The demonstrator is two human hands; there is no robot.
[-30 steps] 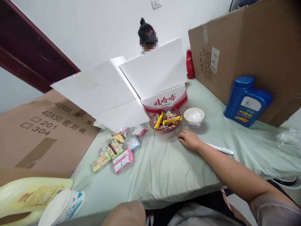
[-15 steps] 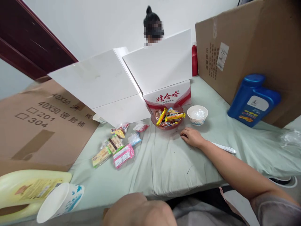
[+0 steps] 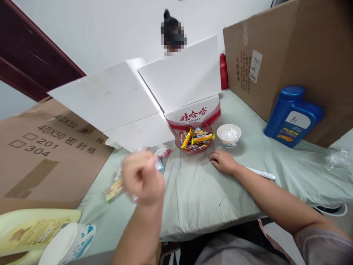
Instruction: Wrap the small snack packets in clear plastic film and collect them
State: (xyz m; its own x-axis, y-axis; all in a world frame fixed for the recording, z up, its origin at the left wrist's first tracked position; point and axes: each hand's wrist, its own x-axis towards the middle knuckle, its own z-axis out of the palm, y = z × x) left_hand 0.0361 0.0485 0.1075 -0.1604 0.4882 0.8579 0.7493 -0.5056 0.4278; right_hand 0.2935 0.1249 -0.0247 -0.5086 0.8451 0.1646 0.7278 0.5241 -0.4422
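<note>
My left hand [image 3: 145,175] is raised in a loose fist over the wrapped snacks [image 3: 114,190] on the left. It is blurred, and whether anything lies inside the fist is hidden. My right hand [image 3: 223,162] rests on the cloth with fingers curled; their inside is hidden too. Just beyond it stand a reddish see-through bowl [image 3: 179,142] full of wrapped bars and a white paper bowl [image 3: 228,141] with a blue print. A yellow-wrapped bar [image 3: 202,138] lies on top of the pile. A red-and-clear packet [image 3: 163,151] sits beyond my left hand.
Behind the bowls stands an opened white carton [image 3: 193,114]. Brown cartons flank both sides [image 3: 55,154]. A blue jug [image 3: 293,117] is at right, and a pale yellow bottle [image 3: 33,224] and paper cup [image 3: 68,243] at near left. Another person's head [image 3: 173,33] shows behind the carton.
My left hand has risen from my lap up and forward over the snacks, covering several of them. My right hand stays on the cloth. The view has shifted slightly.
</note>
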